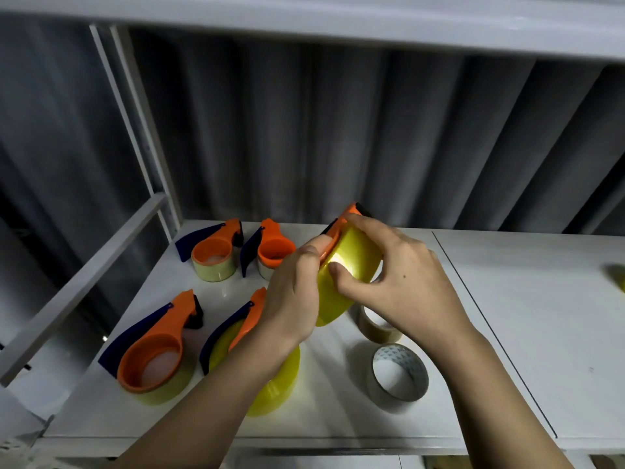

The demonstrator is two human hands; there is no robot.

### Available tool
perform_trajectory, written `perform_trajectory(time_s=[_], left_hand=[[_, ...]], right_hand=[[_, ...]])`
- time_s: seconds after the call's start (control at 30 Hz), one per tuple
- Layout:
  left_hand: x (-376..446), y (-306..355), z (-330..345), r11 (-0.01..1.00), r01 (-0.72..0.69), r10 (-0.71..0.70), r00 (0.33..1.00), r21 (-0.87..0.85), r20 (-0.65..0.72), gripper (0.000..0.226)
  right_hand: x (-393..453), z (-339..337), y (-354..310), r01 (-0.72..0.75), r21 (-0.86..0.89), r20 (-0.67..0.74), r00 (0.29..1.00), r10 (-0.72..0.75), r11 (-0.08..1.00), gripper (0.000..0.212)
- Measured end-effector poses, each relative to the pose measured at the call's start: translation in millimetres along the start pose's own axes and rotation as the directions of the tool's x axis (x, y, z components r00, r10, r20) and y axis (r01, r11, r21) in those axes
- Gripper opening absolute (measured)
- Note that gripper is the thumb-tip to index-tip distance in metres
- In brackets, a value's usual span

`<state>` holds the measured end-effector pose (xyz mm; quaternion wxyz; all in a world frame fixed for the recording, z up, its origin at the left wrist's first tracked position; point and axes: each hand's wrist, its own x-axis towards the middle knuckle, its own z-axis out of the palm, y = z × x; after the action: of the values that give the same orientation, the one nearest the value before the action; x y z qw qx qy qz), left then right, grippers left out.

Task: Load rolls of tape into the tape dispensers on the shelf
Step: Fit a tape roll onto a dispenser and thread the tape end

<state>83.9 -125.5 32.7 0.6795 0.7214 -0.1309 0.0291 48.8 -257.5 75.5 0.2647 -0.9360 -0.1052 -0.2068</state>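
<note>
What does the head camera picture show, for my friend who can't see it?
Two hands, left hand and right hand, hold a yellow tape roll with an orange dispenser above a white shelf. Four dispensers and two loose rolls sit there.

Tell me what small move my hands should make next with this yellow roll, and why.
Probably press the yellow roll fully onto the orange dispenser it sits against. The left hand and right hand both grip the pair above the shelf, so seating looks unfinished. Four loaded dispensers already stand at left, and two loose rolls wait beneath.
</note>
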Motion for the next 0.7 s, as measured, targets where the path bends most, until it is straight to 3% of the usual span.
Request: perform_trajectory(time_s=[0.17, 0.33, 0.6, 0.7], left_hand=[[-1, 10, -6, 0.979, -0.12, 0.12, 0.993, 0.167, 0.01, 0.064], [-4, 15, -7, 0.957, -0.151, 0.152, 0.988, 0.249, 0.012, 0.067], [-3, 15, -9, 0.933, -0.143, 0.159, 0.987, 0.329, -0.022, 0.067], [-3, 16, -10, 0.944, -0.113, 0.128, 0.991, 0.311, -0.028, 0.068]], right_hand=[[2, -1, 4, -0.007, 0.144, -0.026, 1.0, 0.011, 0.989, 0.063], [5, 1, 8, 0.014, 0.238, -0.042, 0.999, -0.004, 0.971, 0.048], [7, 13, 9, 0.03, 0.189, -0.146, 0.989, -0.002, 0.982, 0.041], [6, 11, 10, 0.011, 0.194, -0.084, 0.996, 0.006, 0.981, 0.044]])
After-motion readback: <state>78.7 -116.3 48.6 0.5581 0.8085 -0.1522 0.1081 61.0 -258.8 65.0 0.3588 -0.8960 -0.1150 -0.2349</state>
